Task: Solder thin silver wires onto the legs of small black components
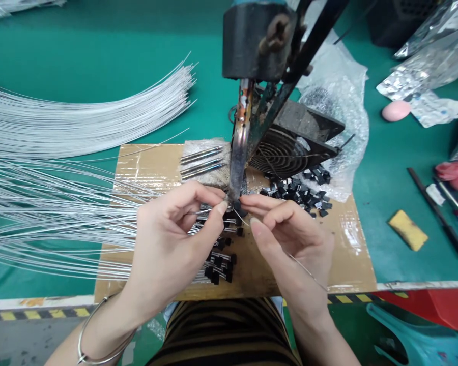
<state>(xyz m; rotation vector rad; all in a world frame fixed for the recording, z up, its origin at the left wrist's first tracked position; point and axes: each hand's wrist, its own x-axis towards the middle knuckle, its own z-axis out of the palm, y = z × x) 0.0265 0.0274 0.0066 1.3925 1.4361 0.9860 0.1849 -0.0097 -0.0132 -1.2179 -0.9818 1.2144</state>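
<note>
Bright light leaves white glare on the cardboard (343,254).

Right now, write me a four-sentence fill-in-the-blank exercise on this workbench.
1. The stained sponge at the right is mainly ____ in colour.
2. A metal bracelet circles the person's ____ wrist.
3. The right hand holds a thin, shiny ____.
4. The loose black parts lie mostly on ____.

Missing words: yellow; left; wire; cardboard.

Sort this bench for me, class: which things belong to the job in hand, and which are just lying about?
Seemingly in the job:
- soldering iron, both hands at its tip
- thin wire in the right hand
- white wires
- black connectors

Apparently lying about:
- yellow sponge
- pink egg-shaped object
- black rod
</note>
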